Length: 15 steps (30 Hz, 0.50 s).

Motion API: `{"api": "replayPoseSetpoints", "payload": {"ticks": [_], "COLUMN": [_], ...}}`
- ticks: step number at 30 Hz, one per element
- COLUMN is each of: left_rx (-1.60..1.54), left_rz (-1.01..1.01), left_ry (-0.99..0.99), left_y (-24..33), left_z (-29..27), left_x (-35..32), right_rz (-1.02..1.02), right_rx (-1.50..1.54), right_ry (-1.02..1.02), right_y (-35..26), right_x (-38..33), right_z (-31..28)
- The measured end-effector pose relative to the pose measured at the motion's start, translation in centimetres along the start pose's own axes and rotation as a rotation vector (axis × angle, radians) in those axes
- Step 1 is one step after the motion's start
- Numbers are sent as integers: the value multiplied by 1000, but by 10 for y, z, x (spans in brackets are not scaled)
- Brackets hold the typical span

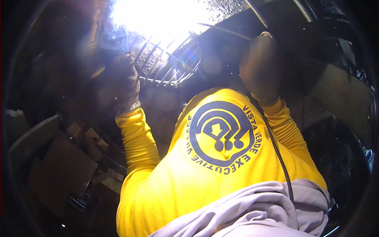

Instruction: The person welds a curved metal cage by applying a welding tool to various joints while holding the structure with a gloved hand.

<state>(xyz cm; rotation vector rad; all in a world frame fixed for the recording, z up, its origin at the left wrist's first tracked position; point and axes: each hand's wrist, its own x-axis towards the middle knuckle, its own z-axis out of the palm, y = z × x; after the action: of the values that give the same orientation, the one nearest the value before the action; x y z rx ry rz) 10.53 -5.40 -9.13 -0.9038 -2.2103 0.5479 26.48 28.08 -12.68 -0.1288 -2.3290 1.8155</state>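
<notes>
At the top burns a blinding white welding arc that washes out what lies around it. Below it, a grille of metal bars curves toward me. From the arc a thin welding rod runs right to my right hand, a blurred brown shape closed around what appears to be an electrode holder, itself mostly hidden. Gloved and half in shadow, my left hand is raised beside the grille's left end, its fingers bent. What those fingers grip is lost in dark and smoke.
A black cable hangs from near my right hand across my yellow shirt. Metal bars slant at the upper right. Brown boards or boxes lie in the dark at lower left. Tiny sparks fly at right.
</notes>
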Motion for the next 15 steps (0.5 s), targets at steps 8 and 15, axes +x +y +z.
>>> {"api": "replayPoseSetpoints", "payload": {"ticks": [8, 15], "left_rx": [59, 29], "left_rz": [17, 18], "left_ry": [28, 71], "left_y": [3, 5], "left_z": [1, -4], "left_x": [-4, 10], "right_rz": [8, 24], "right_rx": [29, 86], "right_ry": [33, 35], "right_y": [7, 17], "right_x": [-4, -5], "right_z": [0, -3]}}
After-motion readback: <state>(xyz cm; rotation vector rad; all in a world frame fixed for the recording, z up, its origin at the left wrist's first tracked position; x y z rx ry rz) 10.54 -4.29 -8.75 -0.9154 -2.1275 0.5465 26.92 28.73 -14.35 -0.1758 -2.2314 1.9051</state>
